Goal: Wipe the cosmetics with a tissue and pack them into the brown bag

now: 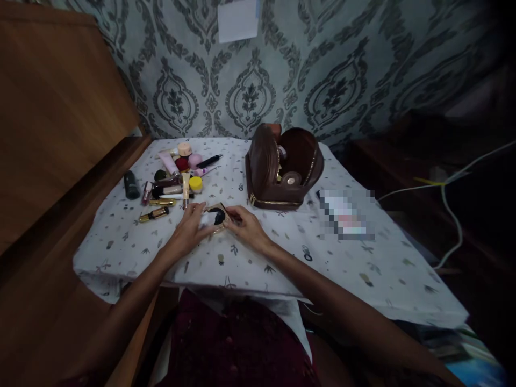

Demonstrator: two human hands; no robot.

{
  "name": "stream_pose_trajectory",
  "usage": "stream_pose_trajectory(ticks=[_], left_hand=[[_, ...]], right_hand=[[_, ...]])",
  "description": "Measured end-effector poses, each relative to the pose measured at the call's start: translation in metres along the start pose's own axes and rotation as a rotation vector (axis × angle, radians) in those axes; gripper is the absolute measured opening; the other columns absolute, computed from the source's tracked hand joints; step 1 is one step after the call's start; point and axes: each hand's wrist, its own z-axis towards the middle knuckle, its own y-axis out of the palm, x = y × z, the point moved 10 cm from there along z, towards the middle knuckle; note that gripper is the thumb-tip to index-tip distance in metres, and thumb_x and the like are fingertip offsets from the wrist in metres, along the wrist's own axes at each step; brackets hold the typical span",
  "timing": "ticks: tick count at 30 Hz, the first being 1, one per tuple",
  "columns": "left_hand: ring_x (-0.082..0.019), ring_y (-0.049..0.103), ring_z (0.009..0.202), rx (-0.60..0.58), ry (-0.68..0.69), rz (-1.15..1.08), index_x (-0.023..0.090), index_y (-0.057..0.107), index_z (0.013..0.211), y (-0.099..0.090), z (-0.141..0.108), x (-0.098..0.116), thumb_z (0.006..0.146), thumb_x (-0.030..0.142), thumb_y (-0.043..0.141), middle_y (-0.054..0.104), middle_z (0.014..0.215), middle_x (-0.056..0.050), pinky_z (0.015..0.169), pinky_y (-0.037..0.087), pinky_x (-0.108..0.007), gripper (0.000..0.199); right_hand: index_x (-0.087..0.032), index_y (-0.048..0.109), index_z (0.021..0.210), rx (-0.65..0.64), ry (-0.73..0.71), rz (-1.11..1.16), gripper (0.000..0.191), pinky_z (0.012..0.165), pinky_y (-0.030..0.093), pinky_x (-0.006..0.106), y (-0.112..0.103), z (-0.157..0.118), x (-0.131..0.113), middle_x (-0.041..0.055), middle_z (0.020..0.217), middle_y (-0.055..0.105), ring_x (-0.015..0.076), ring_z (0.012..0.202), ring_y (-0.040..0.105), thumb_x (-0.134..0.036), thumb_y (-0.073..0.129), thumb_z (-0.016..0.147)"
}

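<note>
Near the front of the table, both hands are closed round a small, flat, square gold-edged case [218, 216] with a dark rounded patch on top. My left hand [192, 224] grips its left side, with a whitish area beside the fingers that I cannot make out. My right hand [246, 227] pinches the opposite side. Just left of the hands lie a beige tube [186, 189], a gold tube [162, 202] and a black-and-gold tube [154, 214]. Behind them is a yellow-lidded jar [195, 184].
A brown zippered cosmetic bag [264, 172] stands unzipped at the back. More cosmetics, including a pink tube [167, 162] and a dark green bottle [131, 185], lie at the left. A blurred-out flat object [344, 214] rests at the right. A wooden panel [60, 107] borders the left side.
</note>
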Motion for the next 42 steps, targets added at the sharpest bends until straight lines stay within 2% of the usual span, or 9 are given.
stream_pose_trajectory(ticks=[4, 8, 11, 16, 23, 30, 34, 38, 42], left_hand=[[-0.024, 0.054, 0.116, 0.140, 0.006, -0.028, 0.019, 0.047, 0.126, -0.017, -0.006, -0.007, 0.097, 0.035, 0.042, 0.055, 0.118, -0.010, 0.103, 0.043, -0.040, 0.033], [-0.024, 0.058, 0.104, 0.221, 0.017, -0.010, 0.021, 0.051, 0.115, -0.025, -0.002, -0.009, 0.093, 0.028, 0.048, 0.060, 0.108, -0.007, 0.094, 0.048, -0.039, 0.023], [-0.023, 0.057, 0.101, 0.269, 0.038, 0.047, 0.021, 0.054, 0.109, -0.027, 0.006, -0.003, 0.092, 0.023, 0.049, 0.058, 0.105, -0.007, 0.093, 0.048, -0.038, 0.018], [-0.024, 0.055, 0.101, 0.201, 0.050, 0.143, 0.018, 0.058, 0.096, -0.008, 0.015, 0.005, 0.095, 0.022, 0.044, 0.056, 0.104, -0.010, 0.093, 0.048, -0.040, 0.015], [-0.027, 0.049, 0.113, 0.197, 0.123, 0.282, 0.014, 0.055, 0.123, 0.004, 0.005, 0.012, 0.099, 0.025, 0.038, 0.052, 0.119, -0.015, 0.099, 0.045, -0.047, 0.031], [-0.028, 0.052, 0.102, 0.116, 0.169, 0.393, 0.015, 0.062, 0.110, 0.009, 0.025, 0.024, 0.095, 0.016, 0.043, 0.055, 0.107, -0.013, 0.093, 0.047, -0.045, 0.025], [-0.029, 0.051, 0.103, 0.084, 0.225, 0.398, 0.016, 0.063, 0.111, 0.017, 0.035, 0.033, 0.091, 0.017, 0.048, 0.055, 0.110, -0.013, 0.091, 0.048, -0.045, 0.025], [-0.027, 0.050, 0.103, 0.086, 0.274, 0.380, 0.017, 0.062, 0.117, 0.020, 0.037, 0.041, 0.094, 0.015, 0.042, 0.055, 0.113, -0.013, 0.092, 0.048, -0.045, 0.031], [-0.026, 0.049, 0.105, 0.027, 0.339, 0.298, 0.019, 0.062, 0.121, 0.024, 0.033, 0.051, 0.095, 0.014, 0.040, 0.055, 0.114, -0.012, 0.093, 0.048, -0.045, 0.034]], right_hand=[[-0.019, 0.061, 0.116, -0.046, -0.018, -0.056, 0.044, 0.091, 0.047, 0.040, 0.005, 0.004, -0.004, 0.0079, 0.110, 0.066, 0.0234, 0.101, 0.060, -0.034, 0.073, 0.076], [-0.019, 0.057, 0.127, -0.105, -0.054, -0.183, 0.067, 0.096, 0.044, 0.044, 0.011, 0.011, -0.006, 0.0109, 0.117, 0.062, 0.0287, 0.109, 0.055, -0.037, 0.081, 0.068], [-0.019, 0.053, 0.132, -0.127, -0.082, -0.234, 0.073, 0.098, 0.042, 0.046, 0.015, 0.011, -0.006, 0.0116, 0.120, 0.060, 0.0306, 0.112, 0.053, -0.040, 0.081, 0.069], [-0.021, 0.051, 0.135, -0.122, -0.117, -0.237, 0.073, 0.100, 0.042, 0.047, 0.015, 0.007, -0.007, 0.0114, 0.123, 0.059, 0.0309, 0.115, 0.052, -0.040, 0.080, 0.071], [-0.016, 0.041, 0.143, -0.096, -0.051, -0.198, 0.088, 0.104, 0.040, 0.048, 0.014, 0.006, 0.000, 0.0152, 0.131, 0.057, 0.0316, 0.122, 0.050, -0.037, 0.082, 0.068], [-0.020, 0.028, 0.152, -0.091, -0.014, -0.154, 0.102, 0.107, 0.039, 0.047, 0.015, 0.006, 0.007, 0.0137, 0.131, 0.057, 0.0293, 0.125, 0.050, -0.031, 0.081, 0.066], [-0.016, 0.024, 0.152, -0.097, -0.022, -0.157, 0.103, 0.108, 0.038, 0.046, 0.014, 0.006, 0.004, 0.0151, 0.132, 0.057, 0.0297, 0.125, 0.050, -0.029, 0.079, 0.066], [-0.018, 0.021, 0.154, -0.109, -0.044, -0.153, 0.102, 0.106, 0.040, 0.047, 0.013, 0.005, 0.001, 0.0147, 0.131, 0.056, 0.0300, 0.124, 0.050, -0.027, 0.074, 0.068], [-0.016, 0.017, 0.155, -0.112, -0.048, -0.145, 0.102, 0.106, 0.040, 0.048, 0.012, 0.004, 0.001, 0.0159, 0.134, 0.053, 0.0305, 0.126, 0.048, -0.022, 0.068, 0.067]])
